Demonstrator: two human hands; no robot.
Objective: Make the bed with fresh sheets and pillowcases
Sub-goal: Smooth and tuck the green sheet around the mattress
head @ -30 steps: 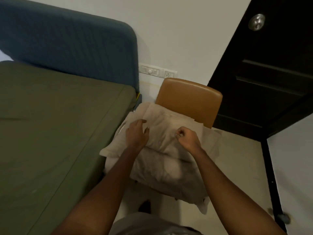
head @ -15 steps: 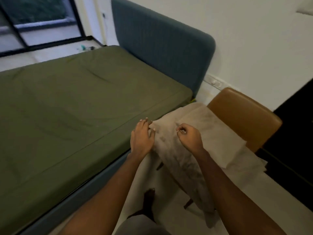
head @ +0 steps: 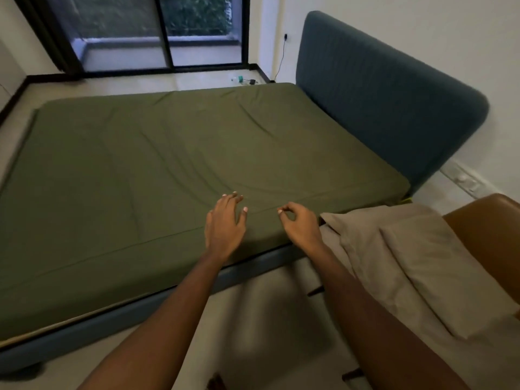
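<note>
- The green sheet lies flat on the bed. It fills the middle and left of the frame and has a few soft wrinkles.
- The blue headboard stands at the upper right, against the white wall.
- The left hand is low in the middle, over the near edge of the sheet. Its fingers are straight and spread apart, and it holds nothing. I cannot tell if it touches the sheet.
- The right hand is just beside it, a bit to the right, over the same edge. Its fingers are bent loosely, and the thumb and first finger almost meet in a little ring. Nothing is in it.
- The tan pillows are stacked at the lower right, one on top of the other. They sit on a brown chair, right next to the corner of the bed.
- A big window with a dark frame is at the top, past the far side of the bed.
- A white switch plate is on the wall at the right, between the headboard and the chair.
</note>
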